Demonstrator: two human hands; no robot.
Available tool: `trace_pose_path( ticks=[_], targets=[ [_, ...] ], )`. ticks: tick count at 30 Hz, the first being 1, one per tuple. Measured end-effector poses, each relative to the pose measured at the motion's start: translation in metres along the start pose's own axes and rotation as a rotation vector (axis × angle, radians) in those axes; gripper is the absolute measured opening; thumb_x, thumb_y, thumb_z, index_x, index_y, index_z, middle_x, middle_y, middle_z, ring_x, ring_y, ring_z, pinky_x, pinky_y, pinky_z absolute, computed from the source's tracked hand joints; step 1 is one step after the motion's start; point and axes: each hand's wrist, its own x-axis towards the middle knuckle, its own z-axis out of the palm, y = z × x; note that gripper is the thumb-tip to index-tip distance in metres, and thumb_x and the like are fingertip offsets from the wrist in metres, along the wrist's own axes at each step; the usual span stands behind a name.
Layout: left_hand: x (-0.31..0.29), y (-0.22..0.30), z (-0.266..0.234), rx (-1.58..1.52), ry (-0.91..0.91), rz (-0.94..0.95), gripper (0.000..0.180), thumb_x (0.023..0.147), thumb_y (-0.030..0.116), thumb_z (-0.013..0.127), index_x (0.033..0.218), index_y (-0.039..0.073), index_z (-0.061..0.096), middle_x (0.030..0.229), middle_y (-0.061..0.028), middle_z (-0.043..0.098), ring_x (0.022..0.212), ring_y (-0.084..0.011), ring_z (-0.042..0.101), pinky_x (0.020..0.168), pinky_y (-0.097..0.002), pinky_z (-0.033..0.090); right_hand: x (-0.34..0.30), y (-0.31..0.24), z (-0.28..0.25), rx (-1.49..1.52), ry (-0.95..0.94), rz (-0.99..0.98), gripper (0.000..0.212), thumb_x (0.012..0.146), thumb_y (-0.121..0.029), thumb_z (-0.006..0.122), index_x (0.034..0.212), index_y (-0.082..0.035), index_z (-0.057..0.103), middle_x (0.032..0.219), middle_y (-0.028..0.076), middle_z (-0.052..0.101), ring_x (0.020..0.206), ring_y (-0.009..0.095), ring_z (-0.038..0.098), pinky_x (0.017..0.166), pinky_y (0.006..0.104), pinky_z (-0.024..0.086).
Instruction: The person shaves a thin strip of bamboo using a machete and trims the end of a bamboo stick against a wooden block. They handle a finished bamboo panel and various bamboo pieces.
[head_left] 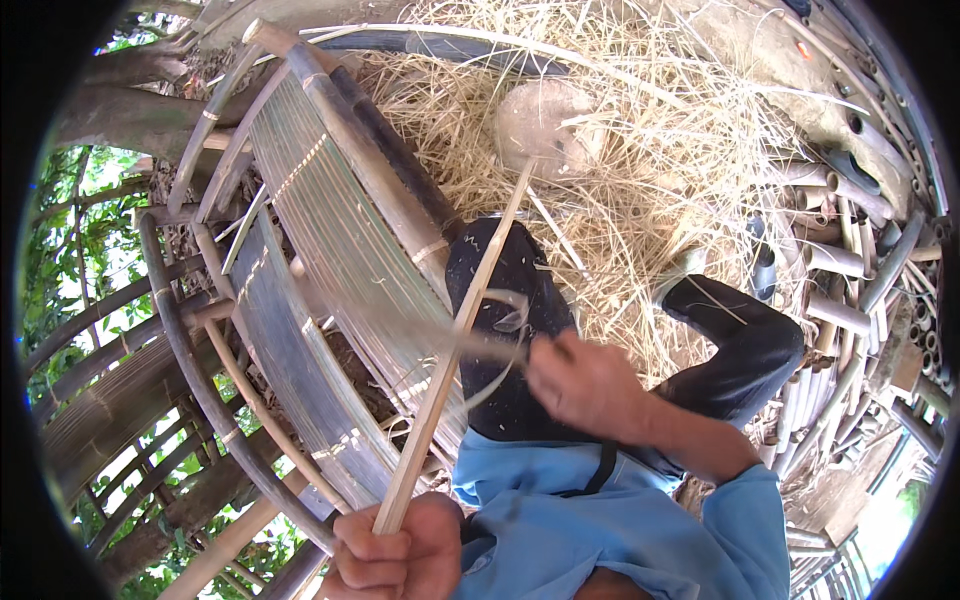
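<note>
My left hand (395, 550) is closed around the lower end of a long pale bamboo strip (440, 375). The strip slants up and away across my leg, its far tip over a round wooden block (535, 115); whether they touch, I cannot tell. My right hand (590, 388) is wrapped round the handle of a knife (495, 347), whose blade is smeared by motion and crosses the strip near its middle. Thin curled shavings (512, 318) hang beside the blade, over my dark trousers.
A slatted bamboo bench (340, 210) stands along my left side. Dry shavings (670, 150) cover the ground ahead and right. Stacked cut bamboo tubes (840, 260) line the right side. Curved bamboo rails (175, 310) and green leaves (75, 230) lie farther left.
</note>
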Motion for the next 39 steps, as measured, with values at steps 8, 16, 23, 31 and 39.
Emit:
trace_pose_path(
  ticks=[8,16,23,31,39],
  targets=[
    [0.005,-0.008,0.006,-0.010,0.031,-0.001,0.038,0.107,0.047,0.041,0.086,0.015,0.042,0.066,0.0055,0.030,0.049,-0.0063,0.023,0.047,-0.0254,0.022,0.025,0.079,0.033,-0.077,0.092,0.123,0.012,0.094,-0.016,0.060,0.102,-0.008,0.054,0.068,0.015,0.056,0.052,0.033,0.061,0.040,0.0433,0.048],
    [0.012,-0.018,0.008,-0.082,-0.043,0.016,0.036,0.108,0.037,0.044,0.080,0.015,0.039,0.066,0.0065,0.028,0.049,-0.0055,0.023,0.045,-0.0241,0.020,0.027,0.173,0.065,-0.145,-0.063,0.271,0.019,0.095,-0.020,0.056,0.112,-0.011,0.052,0.073,0.019,0.059,0.063,0.041,0.064,0.055,0.0471,0.053],
    [0.012,-0.010,0.000,-0.089,0.070,0.130,0.035,0.108,0.035,0.044,0.079,0.016,0.039,0.066,0.0074,0.028,0.050,-0.0050,0.023,0.046,-0.0230,0.020,0.036,0.275,0.107,-0.136,-0.162,0.515,0.022,0.096,-0.020,0.055,0.115,-0.011,0.049,0.078,0.024,0.065,0.071,0.045,0.066,0.061,0.0553,0.051],
    [0.026,-0.012,0.000,0.055,0.030,-0.031,0.043,0.107,0.049,0.038,0.093,0.010,0.050,0.068,0.0042,0.029,0.055,-0.0099,0.026,0.050,-0.0272,0.026,0.040,0.238,0.086,-0.025,-0.205,0.535,0.020,0.098,-0.021,0.053,0.112,-0.007,0.049,0.070,0.024,0.063,0.067,0.044,0.065,0.062,0.0551,0.049],
    [0.016,-0.004,0.003,0.062,0.034,-0.055,0.048,0.106,0.053,0.038,0.103,0.007,0.054,0.069,0.0045,0.027,0.057,-0.0107,0.025,0.051,-0.0276,0.026,0.026,0.051,0.007,0.055,-0.081,-0.049,0.021,0.094,-0.019,0.063,0.107,-0.005,0.055,0.066,0.013,0.054,0.049,0.028,0.060,0.038,0.0394,0.048]
  ],
)
